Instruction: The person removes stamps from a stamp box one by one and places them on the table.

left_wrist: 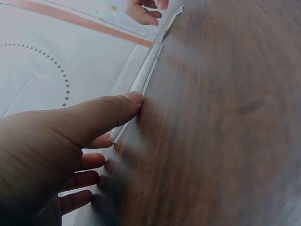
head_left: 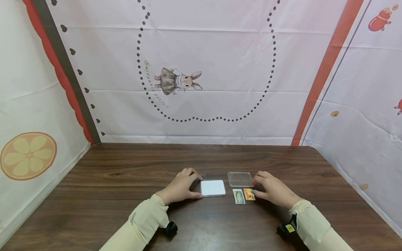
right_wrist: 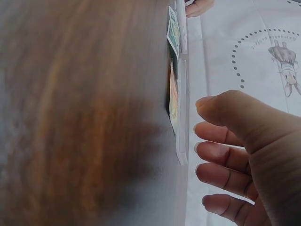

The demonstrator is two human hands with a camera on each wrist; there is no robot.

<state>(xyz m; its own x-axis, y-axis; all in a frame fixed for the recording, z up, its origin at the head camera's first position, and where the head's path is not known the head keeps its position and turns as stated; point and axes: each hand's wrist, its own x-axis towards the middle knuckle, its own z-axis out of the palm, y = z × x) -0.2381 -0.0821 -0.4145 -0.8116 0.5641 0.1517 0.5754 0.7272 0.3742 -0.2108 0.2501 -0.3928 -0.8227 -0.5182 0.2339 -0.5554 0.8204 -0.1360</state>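
A shallow clear plastic case with a white insert (head_left: 213, 188) lies flat on the table. My left hand (head_left: 182, 187) holds it at its left end, thumb at the near corner and index finger at the far one. To its right lies a clear plastic lid (head_left: 240, 179). Just in front of the lid are two stamps with toothed edges, a green one (head_left: 239, 196) and an orange one (head_left: 249, 194). My right hand (head_left: 270, 188) hovers at the right side of the lid and the orange stamp. Its thumb and fingers are spread apart in the right wrist view, with nothing between them.
The brown wood-grain table (head_left: 125, 164) ends at a printed white cloth (head_left: 220, 52) behind, with more cloth at both sides. Black wrist devices, such as the one at the left cuff (head_left: 171, 229), hang under the sleeves close over the tabletop.
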